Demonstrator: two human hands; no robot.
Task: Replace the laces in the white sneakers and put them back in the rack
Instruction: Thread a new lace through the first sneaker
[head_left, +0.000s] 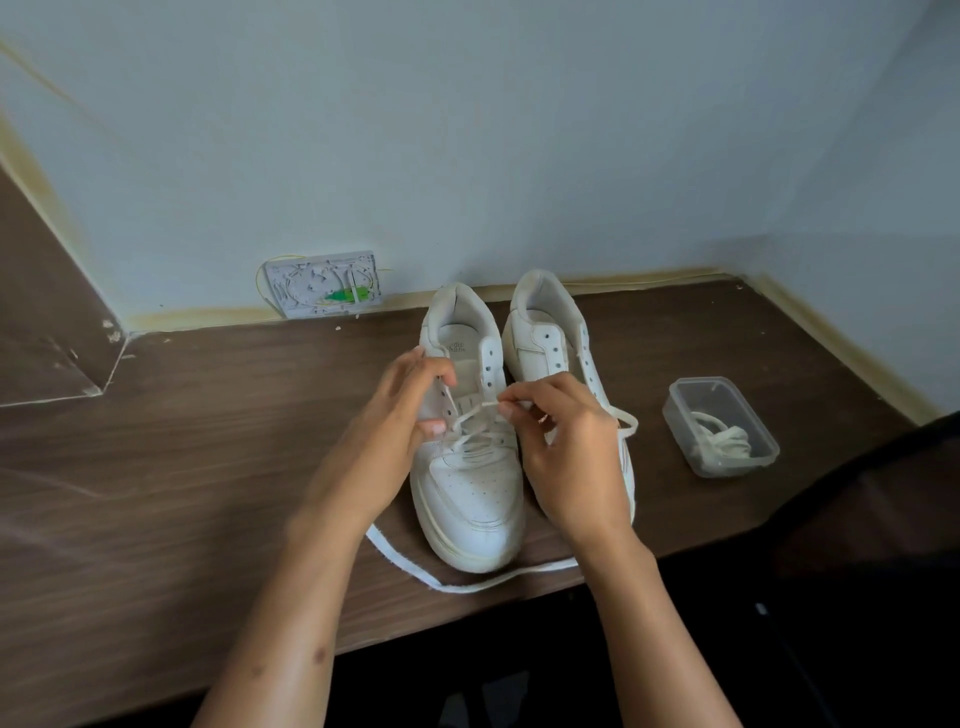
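Two white sneakers stand side by side on the brown desk (182, 441), toes toward me. The left sneaker (467, 499) has a white lace (415, 566) threaded through its lower eyelets, and the loose end trails around its toe along the desk's front edge. My left hand (384, 441) pinches the lace at the shoe's left eyelet row. My right hand (566, 452) pinches the other lace end over the tongue. This hand partly hides the right sneaker (545, 332), whose upper eyelets are bare.
A clear plastic box (722, 426) with a coiled white lace inside sits on the desk right of the shoes. A grey wall plate (322, 283) with a green part is fixed low on the wall behind. Walls close the desk at back and right.
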